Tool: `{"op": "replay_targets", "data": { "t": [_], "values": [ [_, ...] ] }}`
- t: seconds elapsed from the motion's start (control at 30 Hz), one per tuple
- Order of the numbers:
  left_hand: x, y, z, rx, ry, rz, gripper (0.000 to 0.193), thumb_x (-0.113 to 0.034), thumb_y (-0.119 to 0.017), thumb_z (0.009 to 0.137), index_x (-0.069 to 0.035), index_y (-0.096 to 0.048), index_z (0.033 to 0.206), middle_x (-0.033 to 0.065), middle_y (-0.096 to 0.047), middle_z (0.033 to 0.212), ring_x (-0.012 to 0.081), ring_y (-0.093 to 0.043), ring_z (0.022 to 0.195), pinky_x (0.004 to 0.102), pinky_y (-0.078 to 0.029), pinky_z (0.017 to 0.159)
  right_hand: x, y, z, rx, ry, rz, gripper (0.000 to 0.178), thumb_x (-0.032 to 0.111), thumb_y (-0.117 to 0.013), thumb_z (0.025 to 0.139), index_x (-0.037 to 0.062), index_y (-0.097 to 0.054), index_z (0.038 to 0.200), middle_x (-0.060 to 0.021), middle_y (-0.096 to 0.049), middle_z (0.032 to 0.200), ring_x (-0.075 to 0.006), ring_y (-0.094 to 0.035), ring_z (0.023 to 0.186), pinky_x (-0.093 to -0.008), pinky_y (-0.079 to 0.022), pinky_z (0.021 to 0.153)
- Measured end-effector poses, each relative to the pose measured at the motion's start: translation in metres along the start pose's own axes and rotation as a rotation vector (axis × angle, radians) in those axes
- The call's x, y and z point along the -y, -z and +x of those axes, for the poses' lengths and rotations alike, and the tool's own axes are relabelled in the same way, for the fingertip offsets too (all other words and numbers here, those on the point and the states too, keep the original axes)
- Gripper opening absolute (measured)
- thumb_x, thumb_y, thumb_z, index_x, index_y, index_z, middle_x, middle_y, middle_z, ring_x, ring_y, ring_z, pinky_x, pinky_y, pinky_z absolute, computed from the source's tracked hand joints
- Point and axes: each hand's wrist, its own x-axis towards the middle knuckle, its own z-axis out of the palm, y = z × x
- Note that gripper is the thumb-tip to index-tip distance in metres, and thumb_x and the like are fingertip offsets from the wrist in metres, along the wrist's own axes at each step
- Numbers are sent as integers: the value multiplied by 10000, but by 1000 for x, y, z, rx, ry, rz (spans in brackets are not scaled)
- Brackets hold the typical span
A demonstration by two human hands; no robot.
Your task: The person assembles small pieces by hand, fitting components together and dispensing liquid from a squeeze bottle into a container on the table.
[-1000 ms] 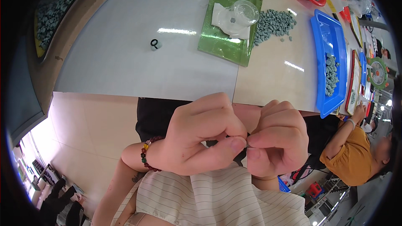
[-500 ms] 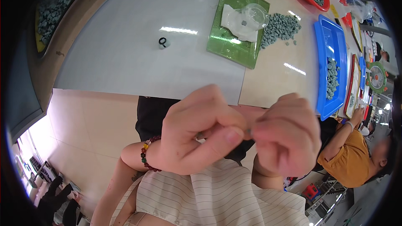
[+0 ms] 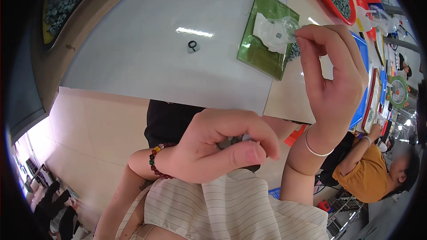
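Observation:
My left hand [image 3: 222,146], with a beaded bracelet, is curled around several small grey-green stones [image 3: 235,140] in front of my body. Stretched out over the table, my right hand [image 3: 340,69] has thumb and forefinger pinched together by the rim of a small clear round dish [image 3: 291,23]; what sits between the fingertips is too small to name. The dish rests partly on crumpled white paper [image 3: 265,41], on a green glass slab [image 3: 254,53]. One stone [image 3: 278,35] shows near the dish. My right fingers partly hide a pile of similar stones [image 3: 294,52].
A small black-rimmed ring-shaped piece [image 3: 192,44] sits on the grey tabletop [image 3: 147,58]. To the right are a blue tray [image 3: 362,102] behind my right wrist and a red basin [image 3: 353,16] of stones. A co-worker in an orange top [image 3: 362,175] sits at far right.
My right hand has moved away from my left, up and forward to the dish. My left hand has loosened a little, so the stones in it show more.

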Motion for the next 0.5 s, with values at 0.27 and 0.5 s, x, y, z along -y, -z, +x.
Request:
{"op": "replay_targets", "data": {
  "t": [0.27, 0.5],
  "values": [
    [-10, 2, 3, -36, 142, -144, 154, -152, -600, 804, -9, -583, 859, 49, -582, 784, 85, -481, 565, 200, -382, 543, 25, 13, -13, -134, -292, 476, 46, -23, -545, 747, -48, -536, 785, -69, -491, 698, -122, -428, 608, -216, -322, 546],
    [4, 7, 5, 113, -72, -166, 255, -6, -610, 762, 6, -587, 1016, 39, -616, 800, 37, -491, 637, 189, -379, 563, 61, 12, -65, -273, -713, 1417, 131, 85, -591, 740, -26, -533, 775, -100, -529, 740, -174, -487, 671, -262, -400, 619]
  ]
}}
